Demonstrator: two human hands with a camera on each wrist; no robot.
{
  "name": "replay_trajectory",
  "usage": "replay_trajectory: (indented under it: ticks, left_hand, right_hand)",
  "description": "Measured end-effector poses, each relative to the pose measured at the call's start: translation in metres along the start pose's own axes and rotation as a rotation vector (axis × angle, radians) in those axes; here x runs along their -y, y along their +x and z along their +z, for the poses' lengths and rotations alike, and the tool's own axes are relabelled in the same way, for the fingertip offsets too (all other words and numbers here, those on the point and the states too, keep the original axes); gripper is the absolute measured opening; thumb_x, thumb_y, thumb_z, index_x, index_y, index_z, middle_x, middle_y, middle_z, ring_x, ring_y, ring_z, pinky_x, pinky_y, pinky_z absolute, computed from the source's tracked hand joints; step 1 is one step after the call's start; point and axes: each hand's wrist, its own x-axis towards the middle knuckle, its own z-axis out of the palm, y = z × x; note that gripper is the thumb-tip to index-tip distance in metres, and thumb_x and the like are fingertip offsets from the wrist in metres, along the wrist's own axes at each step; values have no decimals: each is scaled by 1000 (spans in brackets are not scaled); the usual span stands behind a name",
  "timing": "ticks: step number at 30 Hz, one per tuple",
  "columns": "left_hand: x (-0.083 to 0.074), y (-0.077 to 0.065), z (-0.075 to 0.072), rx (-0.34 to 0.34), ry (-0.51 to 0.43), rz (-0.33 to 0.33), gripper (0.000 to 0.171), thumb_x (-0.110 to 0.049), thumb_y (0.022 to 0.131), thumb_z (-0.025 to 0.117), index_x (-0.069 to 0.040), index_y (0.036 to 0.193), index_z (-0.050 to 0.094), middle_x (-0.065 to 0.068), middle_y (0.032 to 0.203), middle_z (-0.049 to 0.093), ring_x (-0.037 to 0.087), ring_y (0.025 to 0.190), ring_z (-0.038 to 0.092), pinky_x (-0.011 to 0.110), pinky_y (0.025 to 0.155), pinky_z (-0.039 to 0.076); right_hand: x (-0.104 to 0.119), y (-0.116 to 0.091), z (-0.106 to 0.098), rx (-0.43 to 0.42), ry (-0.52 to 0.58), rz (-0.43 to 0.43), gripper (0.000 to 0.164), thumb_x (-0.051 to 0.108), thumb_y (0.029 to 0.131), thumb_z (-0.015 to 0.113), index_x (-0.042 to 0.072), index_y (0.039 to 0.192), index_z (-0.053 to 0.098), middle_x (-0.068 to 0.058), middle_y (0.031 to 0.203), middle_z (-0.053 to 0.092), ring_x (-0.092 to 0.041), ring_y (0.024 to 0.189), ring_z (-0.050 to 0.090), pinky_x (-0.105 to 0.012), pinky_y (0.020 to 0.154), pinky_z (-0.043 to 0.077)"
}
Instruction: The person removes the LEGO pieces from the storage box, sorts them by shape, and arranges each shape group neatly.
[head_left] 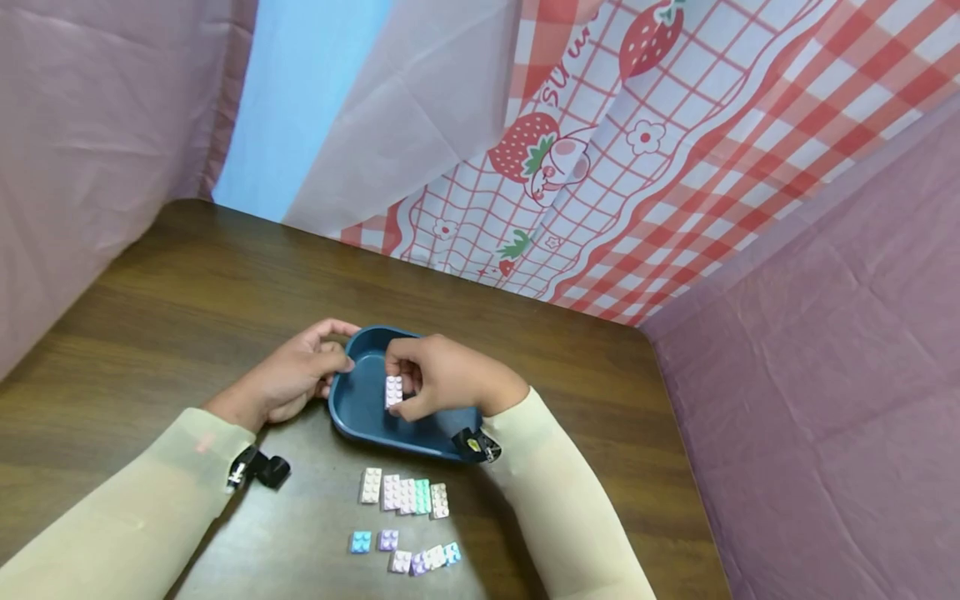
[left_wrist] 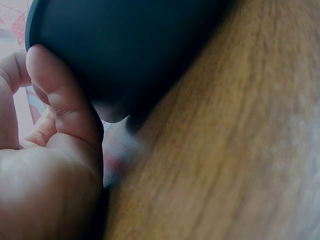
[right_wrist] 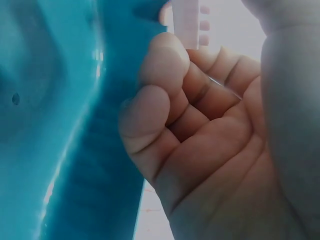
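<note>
My right hand [head_left: 453, 375] pinches a pale pink toy building brick [head_left: 393, 392] between thumb and fingers, over the inside of a dark blue tray [head_left: 358, 408]. In the right wrist view the brick [right_wrist: 186, 25] shows side-on at the top, its studs facing right, and the other fingers [right_wrist: 145, 112] curl toward the palm. With its thumb at the rim, my left hand [head_left: 292, 379] grips the tray's left end. The left wrist view shows a fingertip [left_wrist: 42, 62] against the tray's outer wall [left_wrist: 125, 45], close above the wood.
Nearer me on the wooden table [head_left: 150, 317] lies a row of long bricks, among them a mint green one [head_left: 422, 497] and a cream one [head_left: 371, 486]. Below it are several shorter bricks, including a blue one [head_left: 361, 542]. A strawberry-print cloth [head_left: 570, 167] hangs behind.
</note>
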Motion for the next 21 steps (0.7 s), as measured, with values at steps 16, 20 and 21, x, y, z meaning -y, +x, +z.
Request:
replay_trajectory:
  ticks: [16,20,21]
  left_hand:
    - [-1,-1,1,8,-11,3,59,-1,95,61,-12,149,40,14,103,57,12,66,52,23,55,50]
    - [0,-1,1,12,-15,7,58,-1,95,61,-12,148,40,12,102,57,12,67,51,23,55,49]
    - [0,-1,1,13,-14,8,58,-1,95,61,-12,148,40,12,102,57,12,67,51,23,55,49]
  right_hand:
    - [13,-48,4,-48,-35,9,34,37,84,85,27,103,58,9,82,62,-2,68,57,-20,62,52]
    - [15,-61,7,-65,-25,9,33,35,84,85,27,102,59,7,81,63,-1,67,56,-19,61,52]
    - [16,-64,8,-70,-23,7,33,34,84,85,26,102,59,7,81,63,-1,67,56,-19,62,52]
